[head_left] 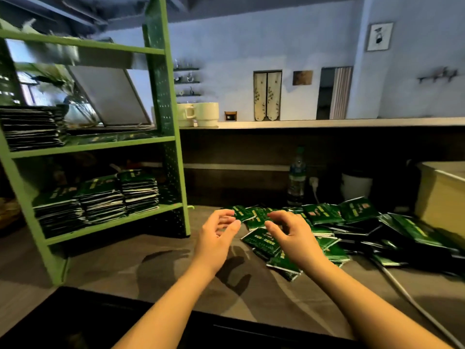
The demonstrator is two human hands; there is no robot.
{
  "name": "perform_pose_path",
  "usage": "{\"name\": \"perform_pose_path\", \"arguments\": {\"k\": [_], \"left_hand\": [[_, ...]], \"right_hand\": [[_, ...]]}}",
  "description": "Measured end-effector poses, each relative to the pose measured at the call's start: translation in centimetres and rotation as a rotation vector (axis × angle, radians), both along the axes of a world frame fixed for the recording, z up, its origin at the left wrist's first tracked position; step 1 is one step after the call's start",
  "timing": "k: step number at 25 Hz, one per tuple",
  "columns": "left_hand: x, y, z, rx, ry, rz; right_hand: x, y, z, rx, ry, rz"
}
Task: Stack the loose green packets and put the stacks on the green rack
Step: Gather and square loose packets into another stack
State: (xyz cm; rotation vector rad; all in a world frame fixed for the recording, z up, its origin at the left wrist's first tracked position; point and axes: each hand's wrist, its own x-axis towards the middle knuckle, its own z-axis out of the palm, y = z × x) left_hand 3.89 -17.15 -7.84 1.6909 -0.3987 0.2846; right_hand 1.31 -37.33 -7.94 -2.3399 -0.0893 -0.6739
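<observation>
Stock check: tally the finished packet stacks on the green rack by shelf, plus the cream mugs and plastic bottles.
Stacks of green foil packets, lower shelf: 3
Stacks of green foil packets, middle shelf: 1
Cream ceramic mugs: 2
Clear plastic bottle: 1
Total: 7

Rack (pixel 161 79): pale green frame, darker green perforated side panels. Loose packets (pixel 324 214): dark green, lighter green print, white edges. Mugs (pixel 205 114): cream. Wall (pixel 239 46): pale blue. Counter (pixel 161 260): dull grey-brown.
</observation>
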Motion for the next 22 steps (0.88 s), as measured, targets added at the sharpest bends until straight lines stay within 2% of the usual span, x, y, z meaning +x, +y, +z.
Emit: {"name": "perform_pose_path", "arguments": {"k": [4,8,11,15,19,22], "left_hand": [[3.1,-4.1,-2.9,0.087,0.139,-0.016],[5.9,-6.4,-5.5,0.261,0.263,0.028],[6.4,-7.1,-6.5,0.402,0.252,0.113],[6.3,-6.7,-6.6,0.42,0.224,0.126],[6.3,-6.4,-6.6,0.365,0.238,0.031],[6.1,-6.2,-6.5,0.312,0.221,-0.016]], "right_hand": [[0.5,-4.5,-1.6,-0.282,-0.049,-0.264],[0.5,-6.7,-4.5,-0.36,-0.071,-0.407],[0.9,-7.4,-5.5,-0.333,-0.064,-0.39],[0.6,-7.2,-5.3,-0.344,-0.009,-0.352],[0.2,-7.2,-5.2,-0.323,-0.067,-0.287],[0.1,-7.1,-5.0,-0.181,-0.067,-0.214]]}}
